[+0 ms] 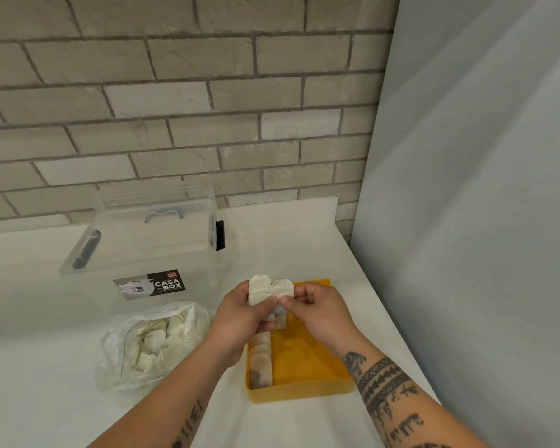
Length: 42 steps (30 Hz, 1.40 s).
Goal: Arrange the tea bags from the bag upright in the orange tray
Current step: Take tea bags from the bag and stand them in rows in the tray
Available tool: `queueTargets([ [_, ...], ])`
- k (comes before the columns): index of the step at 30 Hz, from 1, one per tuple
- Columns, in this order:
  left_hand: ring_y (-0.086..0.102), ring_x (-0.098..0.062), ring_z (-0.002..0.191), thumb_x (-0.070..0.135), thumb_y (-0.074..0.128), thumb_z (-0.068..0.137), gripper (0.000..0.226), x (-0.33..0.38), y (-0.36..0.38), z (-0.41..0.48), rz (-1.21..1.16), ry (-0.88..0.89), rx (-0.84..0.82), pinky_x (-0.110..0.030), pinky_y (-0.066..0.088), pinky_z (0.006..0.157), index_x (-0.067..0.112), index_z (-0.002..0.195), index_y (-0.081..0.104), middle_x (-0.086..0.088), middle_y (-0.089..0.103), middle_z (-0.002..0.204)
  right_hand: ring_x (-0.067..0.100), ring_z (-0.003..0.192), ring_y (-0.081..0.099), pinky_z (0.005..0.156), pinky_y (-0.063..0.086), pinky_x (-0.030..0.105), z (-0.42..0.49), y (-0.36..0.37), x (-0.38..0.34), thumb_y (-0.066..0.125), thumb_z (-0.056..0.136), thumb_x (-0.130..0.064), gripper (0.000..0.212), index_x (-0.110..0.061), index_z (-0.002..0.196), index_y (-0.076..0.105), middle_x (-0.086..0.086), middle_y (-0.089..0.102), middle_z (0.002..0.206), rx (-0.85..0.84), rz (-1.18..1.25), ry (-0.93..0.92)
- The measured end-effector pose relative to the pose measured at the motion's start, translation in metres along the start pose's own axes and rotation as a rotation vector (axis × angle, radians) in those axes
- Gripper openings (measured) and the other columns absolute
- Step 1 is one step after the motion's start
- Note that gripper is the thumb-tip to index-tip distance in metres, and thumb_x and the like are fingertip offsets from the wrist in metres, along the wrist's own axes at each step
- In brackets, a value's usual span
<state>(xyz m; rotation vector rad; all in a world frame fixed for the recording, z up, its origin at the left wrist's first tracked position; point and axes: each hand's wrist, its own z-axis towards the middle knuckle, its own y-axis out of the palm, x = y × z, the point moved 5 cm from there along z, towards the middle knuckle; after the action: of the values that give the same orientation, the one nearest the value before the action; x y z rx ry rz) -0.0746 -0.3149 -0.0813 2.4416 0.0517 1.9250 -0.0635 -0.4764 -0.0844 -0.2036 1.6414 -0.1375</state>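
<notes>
Head view. My left hand (240, 315) is curled round the first tea bag (257, 291), thumb pressed across its front and fingers wrapped behind. My right hand (320, 312) pinches the second tea bag (284, 287) between thumb and forefinger, with the other fingers curled loosely. The two bags are held side by side and touching, above the far left part of the orange tray (301, 394). Each has its long axis running near to far, with the folded top end pointing towards the brick wall (175, 101) and the lower end hidden in my grip.

In the tray, a row of tea bags (262, 360) stands on edge against the left wall. The row runs from the near wall towards the far one, and its far end is hidden under my left hand. Bare tray floor shows to the right of the row.

The plastic bag (152, 344) lies to the left of the tray, mouth open and more tea bags heaped loose inside it. Behind it stands a clear storage box (152, 240) with a label (149, 287). All of it rests on the white counter (46, 399).
</notes>
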Motion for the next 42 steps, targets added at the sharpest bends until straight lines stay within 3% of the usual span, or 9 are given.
queueTargets([
  [5, 0.074, -0.021, 0.093, 0.012, 0.071, 0.094, 0.021, -0.001, -0.007, 0.006, -0.023, 0.021, 0.032, -0.028, 0.058, 0.068, 0.016, 0.115, 0.069, -0.008, 0.076, 0.105, 0.001, 0.067, 0.061, 0.064, 0.051, 0.020, 0.008, -0.003, -0.001, 0.077, 0.087, -0.028, 0.007, -0.022, 0.086, 0.075, -0.009, 0.071, 0.076, 0.001, -0.087, -0.019],
  [10, 0.071, -0.020, 0.084, 0.013, 0.067, 0.096, 0.013, -0.007, -0.028, 0.015, 0.008, 0.030, 0.213, -0.027, 0.056, 0.061, 0.017, 0.108, 0.068, -0.008, 0.073, 0.089, 0.005, 0.074, 0.066, 0.066, 0.051, 0.021, 0.020, -0.013, 0.007, 0.077, 0.088, -0.025, 0.004, -0.022, 0.086, 0.075, -0.008, 0.072, 0.081, 0.121, -0.122, 0.001],
  [14, 0.069, -0.022, 0.090, 0.025, 0.059, 0.100, 0.011, -0.023, -0.040, 0.020, 0.135, -0.034, 0.276, -0.028, 0.053, 0.058, 0.020, 0.109, 0.064, -0.004, 0.071, 0.100, 0.006, 0.078, 0.064, 0.066, 0.049, 0.017, 0.026, -0.010, 0.030, 0.074, 0.089, -0.028, 0.008, -0.020, 0.089, 0.072, -0.009, 0.070, 0.084, 0.124, -0.295, 0.069],
  [18, 0.069, -0.023, 0.085, 0.035, 0.062, 0.096, 0.019, -0.038, -0.044, 0.022, 0.343, -0.063, 0.286, -0.027, 0.056, 0.055, 0.018, 0.105, 0.060, -0.007, 0.069, 0.101, 0.000, 0.069, 0.056, 0.053, 0.037, 0.007, 0.028, 0.003, 0.052, 0.073, 0.090, -0.028, 0.010, -0.020, 0.087, 0.069, -0.012, 0.063, 0.078, 0.071, -0.439, 0.125],
  [22, 0.067, -0.021, 0.088, 0.030, 0.071, 0.091, 0.021, -0.049, -0.045, 0.025, 0.478, -0.097, 0.251, -0.040, 0.064, 0.071, 0.021, 0.105, 0.058, -0.003, 0.066, 0.098, 0.004, 0.076, 0.060, 0.059, 0.041, 0.014, 0.030, 0.017, 0.069, 0.077, 0.086, -0.029, 0.011, -0.027, 0.083, 0.066, -0.011, 0.067, 0.083, 0.014, -0.486, 0.186],
  [29, 0.067, -0.021, 0.087, 0.028, 0.070, 0.090, 0.020, -0.053, -0.046, 0.027, 0.498, -0.093, 0.236, -0.045, 0.063, 0.075, 0.020, 0.105, 0.060, -0.002, 0.067, 0.096, 0.002, 0.079, 0.061, 0.062, 0.042, 0.015, 0.032, 0.026, 0.073, 0.079, 0.084, -0.036, 0.013, -0.029, 0.084, 0.068, -0.014, 0.067, 0.085, 0.050, -0.482, 0.206],
  [35, 0.069, -0.023, 0.086, 0.032, 0.071, 0.089, 0.021, -0.055, -0.049, 0.027, 0.492, -0.097, 0.229, -0.047, 0.063, 0.074, 0.020, 0.103, 0.061, -0.003, 0.069, 0.095, 0.005, 0.079, 0.064, 0.061, 0.046, 0.020, 0.027, 0.024, 0.072, 0.089, 0.070, -0.041, 0.030, -0.027, 0.082, 0.065, -0.012, 0.070, 0.084, 0.040, -0.454, 0.258],
  [42, 0.069, -0.023, 0.087, 0.032, 0.072, 0.088, 0.021, -0.057, -0.049, 0.028, 0.476, -0.105, 0.231, -0.048, 0.062, 0.078, 0.022, 0.104, 0.063, -0.001, 0.070, 0.095, 0.006, 0.079, 0.066, 0.067, 0.050, 0.021, 0.029, 0.030, 0.074, 0.090, 0.071, -0.034, 0.028, -0.028, 0.084, 0.066, -0.013, 0.071, 0.083, 0.015, -0.498, 0.261],
])
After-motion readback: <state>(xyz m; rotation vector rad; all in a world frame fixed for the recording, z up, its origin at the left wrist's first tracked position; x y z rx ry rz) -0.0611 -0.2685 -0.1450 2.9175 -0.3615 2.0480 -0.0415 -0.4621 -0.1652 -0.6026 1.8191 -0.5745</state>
